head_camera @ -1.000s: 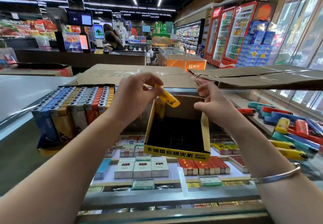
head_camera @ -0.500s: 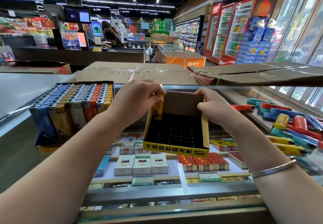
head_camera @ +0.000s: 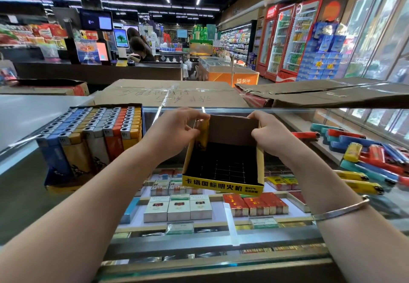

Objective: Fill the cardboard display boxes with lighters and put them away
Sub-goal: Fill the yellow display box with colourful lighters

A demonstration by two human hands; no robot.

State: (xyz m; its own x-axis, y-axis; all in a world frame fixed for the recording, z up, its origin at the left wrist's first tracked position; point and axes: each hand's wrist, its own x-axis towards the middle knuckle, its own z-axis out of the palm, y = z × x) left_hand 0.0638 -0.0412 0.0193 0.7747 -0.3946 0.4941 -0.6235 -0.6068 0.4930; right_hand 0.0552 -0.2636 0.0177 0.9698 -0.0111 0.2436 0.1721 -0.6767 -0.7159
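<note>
Under the glass counter top (head_camera: 287,114), nearest: rows of white and red cigarette packs (head_camera: 178,208), print too small to read. On the glass, open-topped yellow-and-black cardboard display box (head_camera: 223,184), black slot grid inside bare apart from the one lighter; front strip reads 卡塔国标明火机, smaller print beside it illegible. Left hand (head_camera: 174,131) fingers curled, pinching yellow plastic lighter (head_camera: 202,135) upright at back-left corner of box. Right hand (head_camera: 271,135) thumb and fingers wrapped over back-right wall, steadying. Advice for step: keep lighter vertical, seat fully in corner cell, hold box still, then fill row by row. Left, already-filled display box of blue, amber, grey and orange lighters (head_camera: 95,134); label print unreadable. Right, loose heap of red, blue, teal and yellow lighters (head_camera: 371,161), well apart from box. Beyond: brown cardboard cartons (head_camera: 172,92) with faint scrawled writing, not legible. Far: orange chest freezer (head_camera: 230,71), front marked 蒙牛.
</note>
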